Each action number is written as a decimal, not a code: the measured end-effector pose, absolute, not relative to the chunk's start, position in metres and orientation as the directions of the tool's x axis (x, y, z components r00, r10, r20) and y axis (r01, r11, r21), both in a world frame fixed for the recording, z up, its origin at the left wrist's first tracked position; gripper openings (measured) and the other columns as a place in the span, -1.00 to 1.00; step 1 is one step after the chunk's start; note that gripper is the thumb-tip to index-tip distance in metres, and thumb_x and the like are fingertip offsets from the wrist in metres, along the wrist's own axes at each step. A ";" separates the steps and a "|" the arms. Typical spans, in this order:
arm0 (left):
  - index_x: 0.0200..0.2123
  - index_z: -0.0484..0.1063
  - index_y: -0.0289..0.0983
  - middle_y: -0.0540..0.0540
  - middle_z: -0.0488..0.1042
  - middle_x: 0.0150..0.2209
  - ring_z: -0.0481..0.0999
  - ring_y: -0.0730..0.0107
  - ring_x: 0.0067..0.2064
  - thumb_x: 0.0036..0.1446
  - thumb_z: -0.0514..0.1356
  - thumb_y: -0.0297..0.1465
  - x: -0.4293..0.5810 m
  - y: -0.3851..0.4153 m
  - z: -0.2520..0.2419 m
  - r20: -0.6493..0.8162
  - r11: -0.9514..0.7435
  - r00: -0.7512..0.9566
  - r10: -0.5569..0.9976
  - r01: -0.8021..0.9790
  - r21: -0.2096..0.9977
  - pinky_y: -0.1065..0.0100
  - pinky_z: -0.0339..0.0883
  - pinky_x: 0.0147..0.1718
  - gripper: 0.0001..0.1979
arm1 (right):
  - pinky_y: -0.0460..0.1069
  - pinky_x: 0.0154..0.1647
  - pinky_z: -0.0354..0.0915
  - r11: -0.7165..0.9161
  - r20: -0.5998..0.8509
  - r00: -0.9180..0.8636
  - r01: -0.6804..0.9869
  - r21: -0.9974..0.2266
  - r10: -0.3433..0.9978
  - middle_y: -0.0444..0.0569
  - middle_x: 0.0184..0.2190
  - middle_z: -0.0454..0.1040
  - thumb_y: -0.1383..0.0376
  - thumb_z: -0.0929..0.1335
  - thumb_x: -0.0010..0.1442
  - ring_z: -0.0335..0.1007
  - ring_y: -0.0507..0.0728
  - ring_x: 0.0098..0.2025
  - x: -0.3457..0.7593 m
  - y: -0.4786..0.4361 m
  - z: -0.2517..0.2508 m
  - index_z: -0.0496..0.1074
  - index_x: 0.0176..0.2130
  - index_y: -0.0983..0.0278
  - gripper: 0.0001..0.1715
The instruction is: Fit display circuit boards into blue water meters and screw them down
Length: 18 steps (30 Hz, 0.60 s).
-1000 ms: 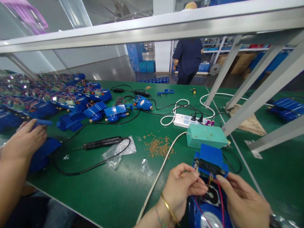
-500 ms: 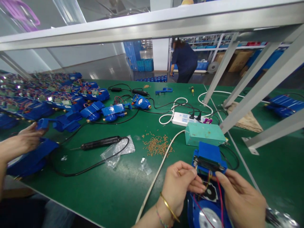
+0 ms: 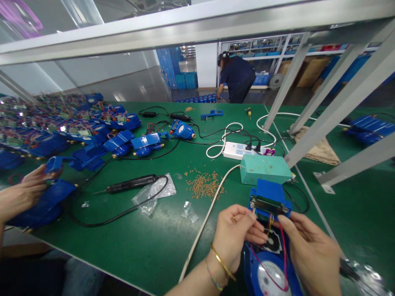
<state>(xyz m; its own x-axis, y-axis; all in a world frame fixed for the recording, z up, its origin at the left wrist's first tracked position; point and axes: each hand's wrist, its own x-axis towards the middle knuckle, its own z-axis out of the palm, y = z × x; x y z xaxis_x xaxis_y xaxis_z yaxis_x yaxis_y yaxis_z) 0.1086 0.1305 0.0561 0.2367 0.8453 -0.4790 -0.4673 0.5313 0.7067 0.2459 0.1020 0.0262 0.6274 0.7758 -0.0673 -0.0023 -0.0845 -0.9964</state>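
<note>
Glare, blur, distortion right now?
Head view: glare streaks on the grey floor; sheen on the green tabletop; pink object upper left smeared; metal posts at right splayed, likely wide-angle distortion; wearer's left hand and right hand fairly clear.

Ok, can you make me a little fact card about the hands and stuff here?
Left hand: pinched beside thin coloured wires
Right hand: holding a blue plastic cover
Between hands: blue meter with round white dial
Loose pile: tiny copper-coloured metal screws
Tool: long black corded screwdriver
Behind cover: pale-green oblong box
Co-worker's hand: holding a blue plastic part
</note>
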 end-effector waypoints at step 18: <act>-0.49 0.39 -0.38 -0.08 0.53 -0.59 0.49 0.51 -0.63 -0.26 0.48 -0.16 0.107 0.132 0.057 -0.463 0.526 0.252 0.850 -0.463 0.713 0.54 0.36 -0.61 -0.54 | -0.20 -0.40 0.48 -0.066 -0.043 0.620 0.014 -0.998 0.783 -0.08 -0.43 0.62 0.12 0.58 -0.17 0.56 0.09 -0.45 0.246 0.100 0.026 0.54 -0.30 0.28 -0.56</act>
<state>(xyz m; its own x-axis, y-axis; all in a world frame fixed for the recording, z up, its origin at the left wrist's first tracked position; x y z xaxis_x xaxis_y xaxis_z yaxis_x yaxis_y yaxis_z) 0.1068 0.1319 0.0569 0.2520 0.8495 -0.4635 -0.4627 0.5264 0.7133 0.2460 0.1002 0.0261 0.6201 0.7834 -0.0430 0.0141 -0.0659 -0.9977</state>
